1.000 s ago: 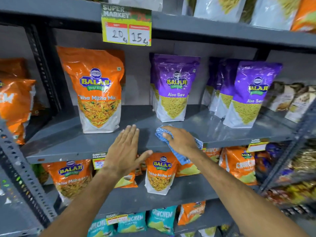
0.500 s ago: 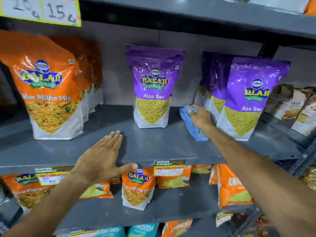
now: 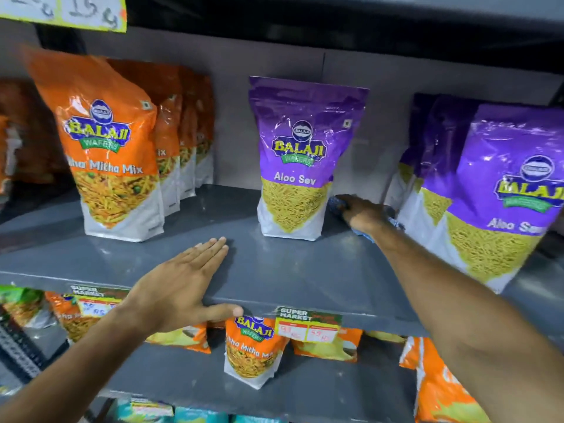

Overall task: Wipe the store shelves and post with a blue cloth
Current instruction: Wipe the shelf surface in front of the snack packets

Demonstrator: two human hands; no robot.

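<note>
A grey metal shelf [image 3: 274, 270] runs across the middle of the view. My right hand [image 3: 363, 213] reaches deep onto it, between two purple snack bags, and presses a blue cloth [image 3: 337, 204] flat against the shelf surface. Most of the cloth is hidden under the hand; bits of blue show at the fingers and by the wrist. My left hand [image 3: 180, 285] lies flat and open on the shelf's front edge, fingers together, thumb hooked over the lip. No post is in view.
A purple Aloo Sev bag [image 3: 300, 160] stands just left of the cloth, more purple bags [image 3: 488, 184] to the right. Orange Mitha Mix bags [image 3: 110, 148] stand at left. Price tags [image 3: 308, 326] hang on the shelf lip; a lower shelf [image 3: 189, 380] holds more packets.
My right hand has pushed the cloth from the shelf's front edge back and right, deep between the purple bags. The view has moved closer; my left hand stays on the shelf edge.
</note>
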